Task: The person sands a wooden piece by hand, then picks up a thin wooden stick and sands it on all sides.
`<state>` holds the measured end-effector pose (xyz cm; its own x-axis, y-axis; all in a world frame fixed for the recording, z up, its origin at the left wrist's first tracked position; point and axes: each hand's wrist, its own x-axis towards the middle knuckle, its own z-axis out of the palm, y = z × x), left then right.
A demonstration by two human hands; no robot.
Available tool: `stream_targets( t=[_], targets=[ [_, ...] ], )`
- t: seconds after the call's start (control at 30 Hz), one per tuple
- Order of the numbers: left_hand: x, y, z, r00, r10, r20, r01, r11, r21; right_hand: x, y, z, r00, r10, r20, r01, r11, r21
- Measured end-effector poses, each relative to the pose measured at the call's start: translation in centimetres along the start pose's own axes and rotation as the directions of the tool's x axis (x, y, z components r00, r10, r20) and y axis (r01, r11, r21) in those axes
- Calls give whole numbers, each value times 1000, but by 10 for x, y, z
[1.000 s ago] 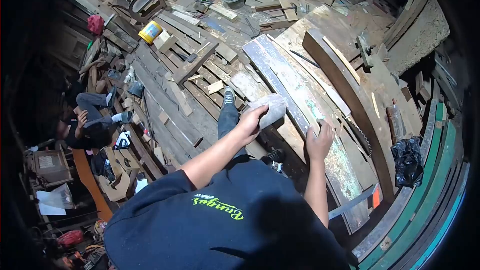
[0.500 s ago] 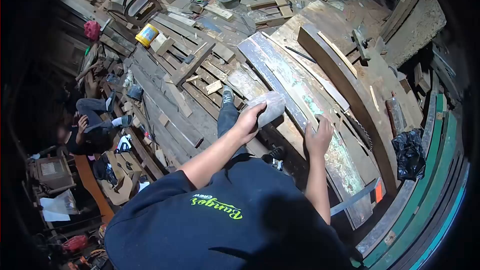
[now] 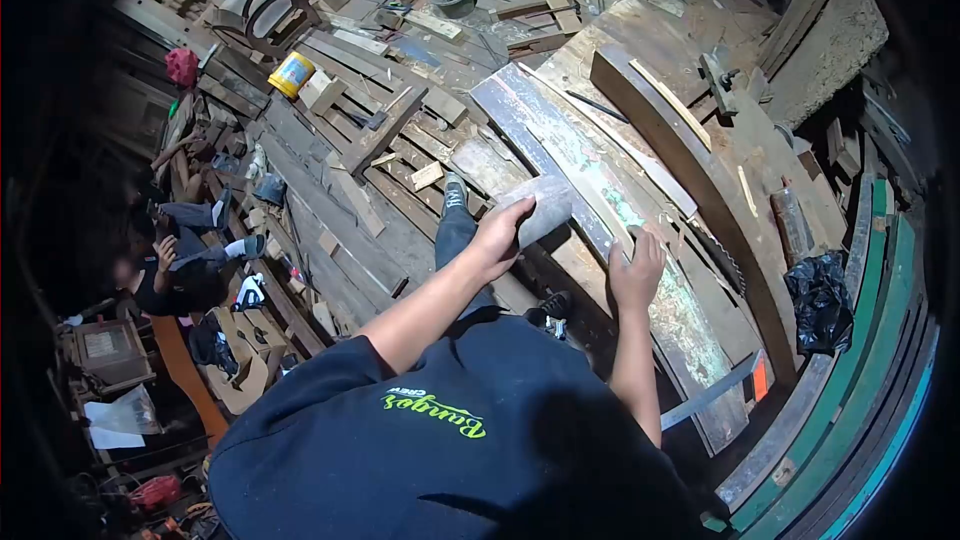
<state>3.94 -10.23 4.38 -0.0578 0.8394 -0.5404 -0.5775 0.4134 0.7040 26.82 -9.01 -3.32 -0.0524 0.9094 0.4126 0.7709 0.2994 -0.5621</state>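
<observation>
The dark navy shirt bears lime-green printed lettering.

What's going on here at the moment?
The person's left hand holds a flat grey piece near the edge of a long board with worn paint. The right hand rests at that board; whether it grips it is hard to tell. A brown plank stands on edge to the board's right. Another person sits off to the left.

Yellow container, black plastic bag.
</observation>
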Motion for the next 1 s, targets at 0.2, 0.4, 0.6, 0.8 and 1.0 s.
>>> stream_targets(
  t=[0.2, 0.4, 0.6, 0.8, 1.0],
  targets=[
    [6, -12, -10, 998, -63, -1, 63, 997, -46, 0, -1, -1, 999, 28, 32, -28, 1000, 9],
    [3, -11, -10, 996, -74, 39, 77, 993, -87, 1, -3, -2, 1000, 9, 3, -9, 1000, 2],
    [8, -11, -14, 1000, -27, 12, 27, 1000, 2, 0, -3, -2, 1000, 3, -18, -3, 1000, -23],
    [38, 4, -20, 935, 352, 36, -298, 729, 616, -1, -5, -5, 999, 46, 11, -45, 995, -92],
    [79, -5, 4, 608, 593, 528, -626, -52, 778, 0, -5, -4, 998, 56, -11, -57, 990, -129]
  ],
)
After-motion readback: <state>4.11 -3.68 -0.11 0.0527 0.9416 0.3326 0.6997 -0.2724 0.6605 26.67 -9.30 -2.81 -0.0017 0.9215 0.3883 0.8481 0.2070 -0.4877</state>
